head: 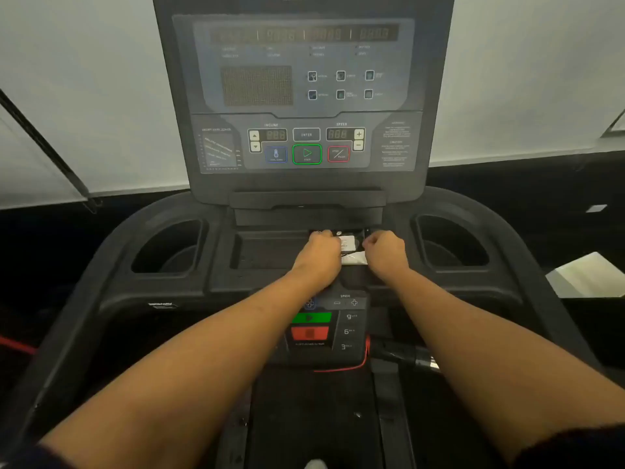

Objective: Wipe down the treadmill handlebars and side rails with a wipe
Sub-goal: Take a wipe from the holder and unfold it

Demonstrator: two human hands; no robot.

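Head camera: a person's two bare forearms reached across a black treadmill console [306, 96] toward its centre tray [267, 252], where both hands met on a small black-and-white wipe packet [351, 248]. The left hand [319, 253] curled its fingers over the packet's left side, while the right hand [385, 252] was clenched at its right edge, apparently pinching it. The print on the packet's white label was too small to read.

A logo at the console's top was cut off by the frame edge and seemed to read "impulse". Lower down, the panel was marked "INCLINE" and "SPEED" above unlit digit windows, with an "ENTER" key between them. Beneath sat a blue key, a green-ringed "START" key [306, 154] and a red-ringed "STOP/PAUSE" key [338, 154]. A chart to the left was headed "HEART RATE ZONES", as far as the blur allowed.

Below the wrists, a second keypad [345, 319] carried "SPEED" with minus and plus signs, a green bar, a red bar, and the numbers 9, 6 and 3. A red cord [351, 367] looped under it.

Deep cup holders flanked the tray, left [169, 247] and right [451, 242]. The black handlebars [67, 333] curved down both sides, neither touched by a hand.
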